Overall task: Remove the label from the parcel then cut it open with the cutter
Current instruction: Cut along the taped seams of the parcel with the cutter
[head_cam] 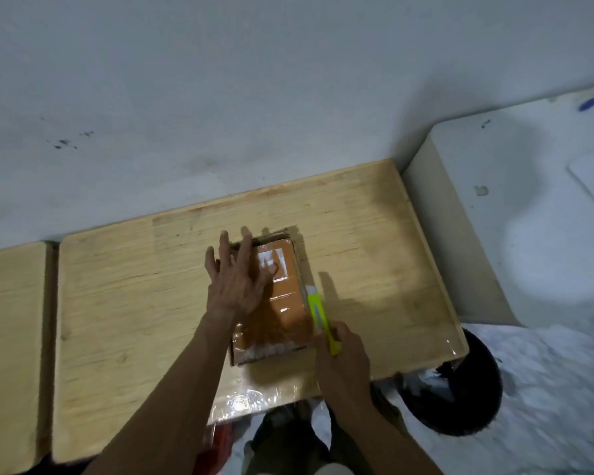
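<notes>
A brown cardboard parcel wrapped in glossy clear tape (285,303) is seen lying flat near the middle of a pale wooden worktop (134,303), its long sides running away from the camera. Much of its left half is hidden under the left hand (235,286), and its near right corner is covered by the right hand (343,351). A torn white patch (271,262) is left on the far part of the top face; whether it is label remains cannot be made out through the blur. Glare from the tape is caught along the near edge.

The left hand is laid palm down on the parcel with the fingers spread wide and straight, nothing being gripped. The right hand's grip is closed around the lower end of a yellow-green plastic cutter with a grey slider (319,317), which is held along the parcel's right edge with its tip pointed away; the blade itself is too small and blurred to be seen. Both forearms are cut off by the lower frame.

A second wooden board (11,337) is set just beside the worktop on the left. A white cabinet (494,200) stands to the right, with a blue pen (588,103) resting on it. A round black bin (460,399) is partly hidden below the worktop's right corner.
</notes>
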